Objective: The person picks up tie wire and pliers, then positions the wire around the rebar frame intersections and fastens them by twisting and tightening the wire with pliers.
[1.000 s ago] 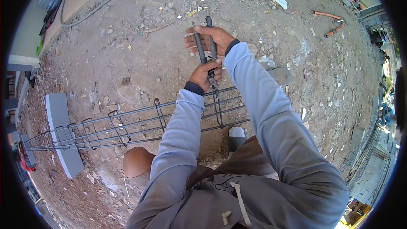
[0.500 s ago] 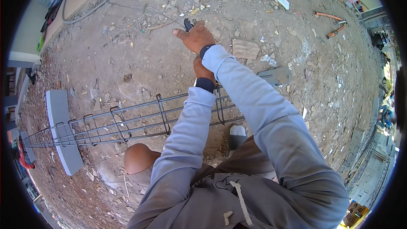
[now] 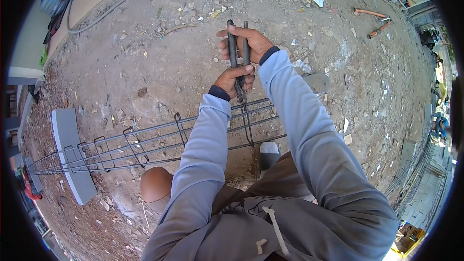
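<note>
My left hand (image 3: 234, 81) is closed around the lower part of a pair of dark metal pincers (image 3: 232, 50), close to the jaws. Higher up, my right hand (image 3: 251, 43) grips the two handles, which stand apart, with its thumb across the left one. The jaws point down at the top bar of a long rebar cage (image 3: 159, 128), beside a square stirrup (image 3: 249, 124). Whether the jaws touch the steel I cannot tell. My left forearm hides part of the cage.
Grey blocks (image 3: 72, 152) lie under the cage's left part. At the upper right is an orange-handled tool (image 3: 379, 24). A grey hose (image 3: 116, 5) runs along the upper left edge. Rubble covers the ground, and more rebar (image 3: 413, 174) lies at the right.
My right hand has shifted right and turned, so both pincer handles now show. My left hand has come out from behind my right wrist and is seen around the lower pincers.
</note>
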A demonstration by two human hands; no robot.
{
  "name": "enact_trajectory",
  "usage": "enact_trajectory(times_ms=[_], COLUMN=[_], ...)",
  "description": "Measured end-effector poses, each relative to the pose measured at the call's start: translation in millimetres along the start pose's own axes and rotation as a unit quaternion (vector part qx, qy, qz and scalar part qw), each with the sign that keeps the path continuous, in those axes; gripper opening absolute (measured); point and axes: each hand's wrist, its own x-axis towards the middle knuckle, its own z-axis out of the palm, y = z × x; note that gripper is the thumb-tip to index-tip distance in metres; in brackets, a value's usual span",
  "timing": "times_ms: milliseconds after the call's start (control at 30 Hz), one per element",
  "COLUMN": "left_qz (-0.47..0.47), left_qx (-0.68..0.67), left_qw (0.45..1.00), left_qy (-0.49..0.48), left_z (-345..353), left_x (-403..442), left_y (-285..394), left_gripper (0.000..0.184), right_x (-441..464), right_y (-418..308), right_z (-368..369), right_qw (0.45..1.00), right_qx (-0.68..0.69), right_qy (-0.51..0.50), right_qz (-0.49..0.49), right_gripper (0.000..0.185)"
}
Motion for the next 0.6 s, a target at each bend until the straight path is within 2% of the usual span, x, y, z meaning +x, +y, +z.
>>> enact_trajectory(times_ms=[33,100,133,167,200,267,333,367,433,467,500,533,600], left_qz=[-0.003,0.021,0.036,0.049,0.08,0.136,0.257,0.319,0.363,0.328,0.288,0.244,0.148], left_qx=[0.005,0.047,0.072,0.141,0.222,0.372,0.345,0.328,0.304,0.204,0.1,-0.003,0.06], left_qw=[1.0,0.996,0.991,0.979,0.948,0.849,0.811,0.787,0.743,0.819,0.879,0.92,0.937], left_qy=[-0.008,0.069,0.106,0.138,0.212,0.351,0.397,0.415,0.473,0.424,0.368,0.305,0.31], left_z=[0,9,13,3,6,16,-1,-14,-16,-17,-7,-1,20], left_x=[0,-3,-3,-1,-2,-2,16,31,42,43,37,30,10], left_y=[0,3,8,8,9,5,-26,-44,-46,-44,-32,-16,10], left_gripper=[0.024,0.027,0.029,0.04,0.042,0.044,0.042,0.041,0.031,0.028,0.026,0.024,0.019], right_x=[1,5,10,15,20,32,43,35,30,26,23,23,22], right_y=[1,2,1,4,8,17,25,20,19,17,10,7,2], right_z=[0,3,6,10,13,21,31,42,59,63,64,58,39], right_qw=[1.0,0.997,0.991,0.982,0.969,0.912,0.816,0.786,0.787,0.786,0.785,0.79,0.8], right_qx=[0.001,0.004,-0.045,-0.09,-0.134,-0.286,-0.436,-0.484,-0.493,-0.496,-0.51,-0.517,-0.531], right_qy=[0.026,0.076,0.117,0.159,0.201,0.285,0.366,0.369,0.365,0.365,0.35,0.327,0.273], right_qz=[-0.01,-0.031,-0.041,-0.05,-0.058,-0.077,-0.101,-0.108,-0.075,-0.057,-0.031,-0.04,-0.061], right_gripper=[0.032,0.027,0.026,0.027,0.027,0.038,0.046,0.068,0.079,0.085,0.1,0.096,0.088])
